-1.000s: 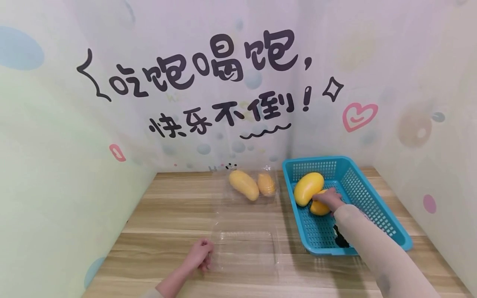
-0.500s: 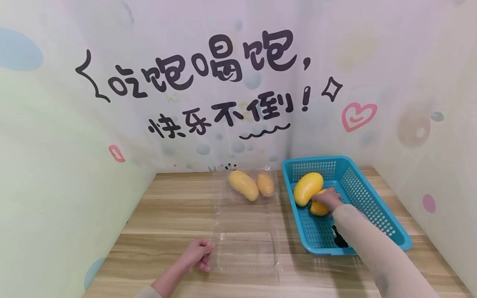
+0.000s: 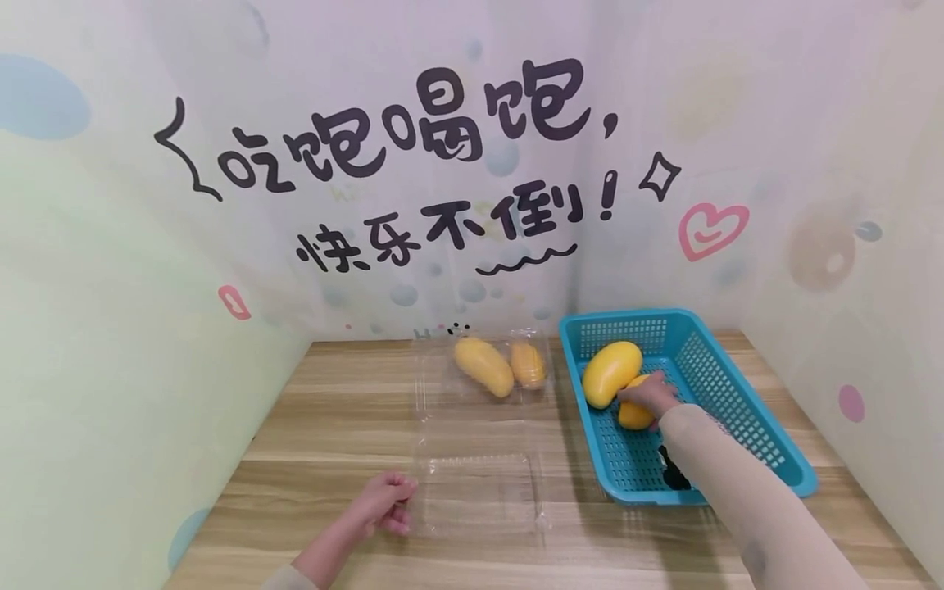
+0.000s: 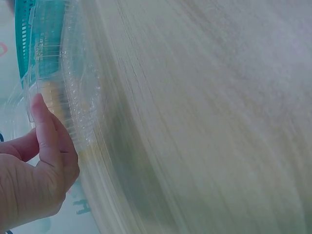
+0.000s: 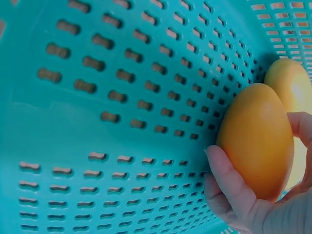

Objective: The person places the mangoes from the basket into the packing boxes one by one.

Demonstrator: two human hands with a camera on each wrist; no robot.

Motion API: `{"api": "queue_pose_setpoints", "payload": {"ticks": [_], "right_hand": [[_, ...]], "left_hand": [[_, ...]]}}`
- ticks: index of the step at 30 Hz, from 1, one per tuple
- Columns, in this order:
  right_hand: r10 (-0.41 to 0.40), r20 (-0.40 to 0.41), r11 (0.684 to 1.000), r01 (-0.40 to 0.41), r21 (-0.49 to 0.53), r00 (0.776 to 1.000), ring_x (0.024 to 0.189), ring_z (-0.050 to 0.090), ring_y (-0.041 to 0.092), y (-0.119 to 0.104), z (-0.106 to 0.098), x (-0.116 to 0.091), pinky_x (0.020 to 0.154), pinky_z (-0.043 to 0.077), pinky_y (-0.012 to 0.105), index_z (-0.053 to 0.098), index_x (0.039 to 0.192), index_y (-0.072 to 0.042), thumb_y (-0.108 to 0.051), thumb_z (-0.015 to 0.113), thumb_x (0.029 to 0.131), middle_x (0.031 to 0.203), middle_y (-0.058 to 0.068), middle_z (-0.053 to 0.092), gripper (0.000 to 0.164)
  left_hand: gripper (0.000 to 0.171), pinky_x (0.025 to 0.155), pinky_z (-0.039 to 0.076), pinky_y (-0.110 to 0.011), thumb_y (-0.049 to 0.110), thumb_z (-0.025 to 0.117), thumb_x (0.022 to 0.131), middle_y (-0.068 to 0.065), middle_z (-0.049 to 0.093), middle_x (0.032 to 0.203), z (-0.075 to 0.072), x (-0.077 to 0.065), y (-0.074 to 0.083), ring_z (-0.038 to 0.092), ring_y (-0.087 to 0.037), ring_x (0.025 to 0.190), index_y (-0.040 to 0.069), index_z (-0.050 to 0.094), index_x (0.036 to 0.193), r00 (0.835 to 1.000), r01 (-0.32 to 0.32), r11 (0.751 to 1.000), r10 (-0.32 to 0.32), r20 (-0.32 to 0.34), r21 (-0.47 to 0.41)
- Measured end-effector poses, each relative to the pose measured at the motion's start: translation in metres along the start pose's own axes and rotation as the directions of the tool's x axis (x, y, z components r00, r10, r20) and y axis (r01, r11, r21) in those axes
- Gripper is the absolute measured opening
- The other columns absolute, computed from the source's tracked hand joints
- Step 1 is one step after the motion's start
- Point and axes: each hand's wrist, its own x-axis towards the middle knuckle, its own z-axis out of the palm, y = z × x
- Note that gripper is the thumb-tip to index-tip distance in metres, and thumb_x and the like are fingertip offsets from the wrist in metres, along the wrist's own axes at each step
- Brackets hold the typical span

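Observation:
A clear plastic clamshell container [image 3: 479, 501] lies spread out on the table. Its near half has moulded ridges; in its far half are a long pale-yellow mango [image 3: 483, 366] and a smaller mango [image 3: 527, 365]. At the left edge of the near half, my left hand [image 3: 383, 503] pinches the plastic rim between thumb and fingers. Inside the blue basket [image 3: 608, 479], my right hand [image 3: 652, 393] grips an orange-yellow mango [image 5: 256, 141], thumb on one side and fingers on the other. Right behind it in the right wrist view is a larger yellow mango [image 3: 612, 373].
The basket, with slotted walls, stands to the right of the container. A small black item [image 3: 673, 471] shows in it beside my right sleeve. A printed curtain wall [image 3: 472, 205] rises behind the wood-grain table [image 3: 324, 426], and more wall flanks both sides.
My left hand and the near part of the container have shifted slightly left. The right hand stays on the mango in the basket, which has barely moved.

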Motion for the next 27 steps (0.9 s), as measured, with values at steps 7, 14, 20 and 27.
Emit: {"api": "queue_pose_setpoints", "payload": {"ticks": [7,14,20,27], "right_hand": [[-0.014,0.019,1.000,0.014,0.003,1.000,0.092,0.041,0.043,0.007,-0.005,0.006,0.063,0.053,0.045,0.007,0.128,0.011,-0.030,0.059,0.080,0.105,0.034,0.028,0.082],[-0.027,0.083,1.000,0.028,-0.013,0.996,0.090,0.047,0.041,0.003,-0.019,-0.004,0.068,0.052,0.050,-0.006,0.131,0.011,-0.025,0.059,0.079,0.105,0.032,0.033,0.091],[-0.077,0.122,0.996,0.081,-0.029,0.990,0.089,0.049,0.039,-0.020,-0.035,-0.017,0.076,0.049,0.056,-0.011,0.132,0.010,-0.022,0.059,0.079,0.108,0.031,0.033,0.094],[-0.129,0.175,0.987,0.143,-0.070,0.976,0.085,0.048,0.034,-0.051,-0.049,-0.027,0.071,0.052,0.046,-0.013,0.136,0.004,-0.022,0.060,0.081,0.111,0.028,0.030,0.095]], "left_hand": [[0.013,0.046,0.051,-0.021,0.013,0.051,0.092,-0.001,0.046,0.069,-0.001,0.003,0.001,0.047,-0.007,0.051,0.003,0.046,0.085,1.000,0.010,1.000,-0.009,0.007,-0.003],[0.016,0.047,0.052,-0.020,0.014,0.050,0.093,0.001,0.045,0.066,-0.002,0.003,0.000,0.044,-0.005,0.051,-0.001,0.046,0.090,0.999,0.000,1.000,0.000,0.038,0.015],[0.019,0.046,0.051,-0.021,0.015,0.050,0.093,0.001,0.045,0.066,-0.003,0.003,-0.002,0.044,-0.005,0.051,-0.003,0.047,0.092,0.999,-0.008,1.000,0.007,0.044,0.016],[0.020,0.046,0.051,-0.021,0.016,0.051,0.093,0.001,0.045,0.066,-0.002,0.002,-0.003,0.045,-0.005,0.051,-0.003,0.047,0.093,1.000,0.001,1.000,-0.002,0.017,0.029]]}}
